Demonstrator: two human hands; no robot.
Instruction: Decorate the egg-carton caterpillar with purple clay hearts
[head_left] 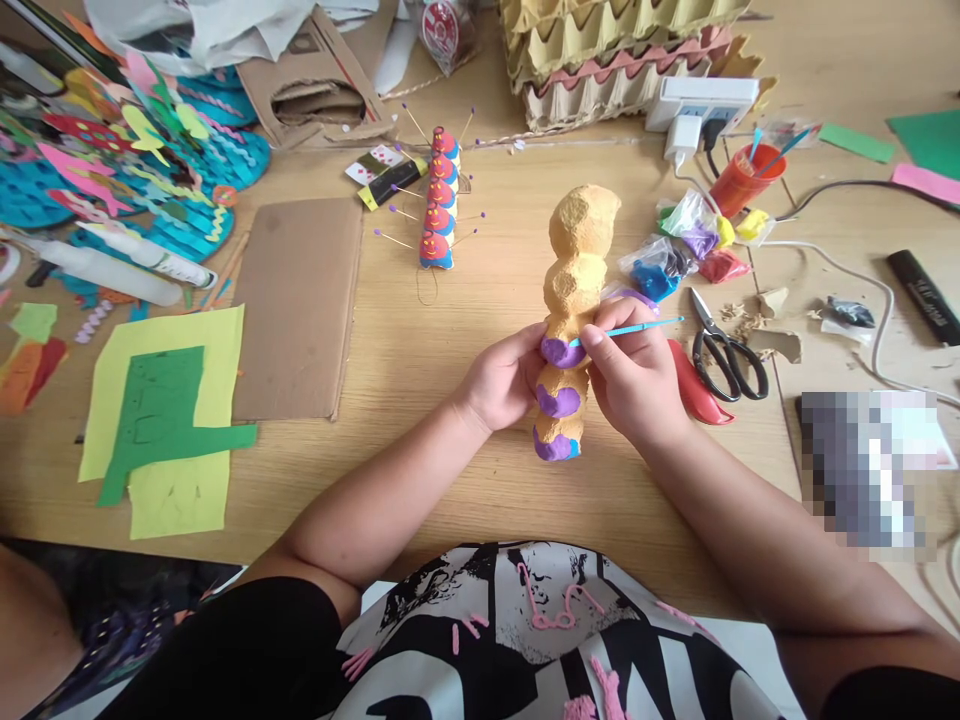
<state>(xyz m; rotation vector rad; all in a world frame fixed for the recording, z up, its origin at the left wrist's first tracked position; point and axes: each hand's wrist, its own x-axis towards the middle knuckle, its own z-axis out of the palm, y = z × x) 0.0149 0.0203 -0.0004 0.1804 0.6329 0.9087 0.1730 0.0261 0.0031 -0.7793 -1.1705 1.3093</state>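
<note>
A strip of egg-carton cups (576,283), coloured yellow-orange, is held upright over the table. Purple clay (559,402) covers parts of its lower cups, with a bit of blue at the bottom one. My left hand (504,382) grips the strip from its left side, the thumb near the middle cup. Between the thumb and fingers of my right hand (634,370) is a thin light-blue modelling tool (637,328). Its tip meets the purple clay on the middle cup. The right-hand fingers behind the strip are partly hidden.
Scissors (724,350) lie right of my right hand, beside bags of coloured clay (660,272) and a red cup (746,178). A finished-looking caterpillar (439,205) stands ahead. Cardboard (300,305) and green and yellow paper (161,420) lie left. Egg trays (600,70) are stacked at the back.
</note>
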